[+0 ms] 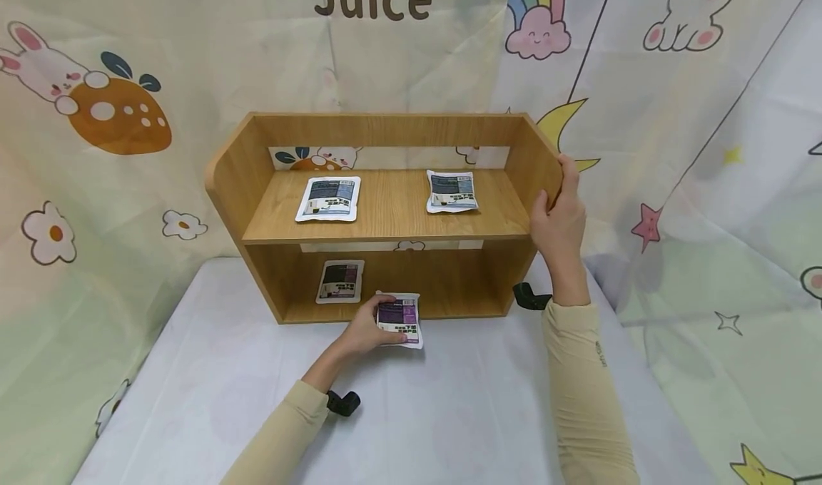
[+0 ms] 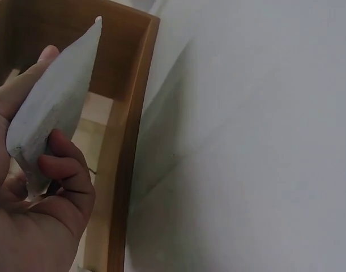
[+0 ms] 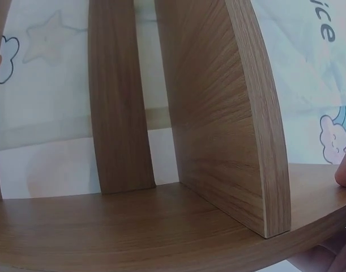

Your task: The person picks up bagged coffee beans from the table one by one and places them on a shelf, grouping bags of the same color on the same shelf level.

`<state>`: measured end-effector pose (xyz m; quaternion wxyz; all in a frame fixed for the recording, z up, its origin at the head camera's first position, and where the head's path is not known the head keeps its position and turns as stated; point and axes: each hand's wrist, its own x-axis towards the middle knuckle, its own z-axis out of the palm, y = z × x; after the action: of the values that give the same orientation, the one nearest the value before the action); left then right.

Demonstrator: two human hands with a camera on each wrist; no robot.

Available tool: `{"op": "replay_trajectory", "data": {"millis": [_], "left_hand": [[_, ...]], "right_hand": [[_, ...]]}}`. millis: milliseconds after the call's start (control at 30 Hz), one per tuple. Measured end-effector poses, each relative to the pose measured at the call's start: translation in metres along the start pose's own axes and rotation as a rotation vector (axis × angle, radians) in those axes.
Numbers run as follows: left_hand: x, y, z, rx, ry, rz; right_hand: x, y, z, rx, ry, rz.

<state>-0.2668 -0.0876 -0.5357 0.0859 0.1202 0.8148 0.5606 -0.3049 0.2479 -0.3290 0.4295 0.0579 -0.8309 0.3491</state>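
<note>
Wood-grain brown fills the middle of the head view: we see a two-level wooden shelf (image 1: 385,214) standing on a desk (image 1: 449,414) covered in pale cloth, with cartoon-printed curtains behind it. Our left hand (image 1: 369,328) reaches in near the front of the lower level, fingers curled round a flat white packet with a dark purple label (image 1: 399,319); the packet sits at the shelf's front edge, partly over the desk. Our right hand (image 1: 560,217) grips the shelf's right side panel, thumb on the inside and fingers wrapped round the outside. A second packet (image 1: 340,281) lies inside the lower level to the left. Two more rest on the upper level, a left packet (image 1: 328,198) and a right packet (image 1: 452,191), well apart.

In the left wrist view, we see the left hand (image 2: 37,187) pinching the packet (image 2: 56,102) edge-on between thumb and curled fingers, its pale underside facing us. The shelf's wooden edge (image 2: 127,141) stands just beside it, with the desk cloth (image 2: 252,158) to the right.

In the right wrist view, we look close along the shelf's side panel (image 3: 229,124). Only fingertips of the right hand (image 3: 345,170) show at the right edge, pressed against the wood.
</note>
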Motion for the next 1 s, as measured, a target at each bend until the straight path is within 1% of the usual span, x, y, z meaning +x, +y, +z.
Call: {"op": "replay_trajectory", "data": {"millis": [100,267,367,433,600,733,833,900,1000], "left_hand": [[0.016,0.005,0.002,0.026,-0.008,0.024],[0.037,0.013,0.008,0.093,-0.008,0.007],[0.048,0.016,0.011,0.13,-0.005,0.012],[0.056,0.015,0.014,0.142,-0.011,0.019],[0.072,0.006,0.022,0.141,-0.013,0.019],[0.083,0.003,0.024,0.126,-0.017,0.002],[0.092,0.007,0.025,0.104,-0.029,-0.024],[0.098,0.011,0.026,0.1,-0.034,-0.02],[0.102,0.017,0.029,0.098,-0.037,-0.014]], "right_hand": [[0.002,-0.002,-0.001,0.0,0.006,-0.003],[0.004,-0.003,-0.001,0.003,0.007,0.0],[0.004,-0.003,-0.001,0.0,0.001,0.005],[0.003,-0.002,0.0,-0.006,-0.002,0.012],[-0.001,-0.001,0.002,-0.014,-0.012,0.014],[-0.002,0.0,0.004,-0.005,-0.016,0.009],[0.0,0.0,0.005,-0.001,-0.014,0.008],[0.001,-0.001,0.004,0.0,-0.009,0.008],[0.0,-0.001,0.002,-0.002,-0.012,0.016]]}}
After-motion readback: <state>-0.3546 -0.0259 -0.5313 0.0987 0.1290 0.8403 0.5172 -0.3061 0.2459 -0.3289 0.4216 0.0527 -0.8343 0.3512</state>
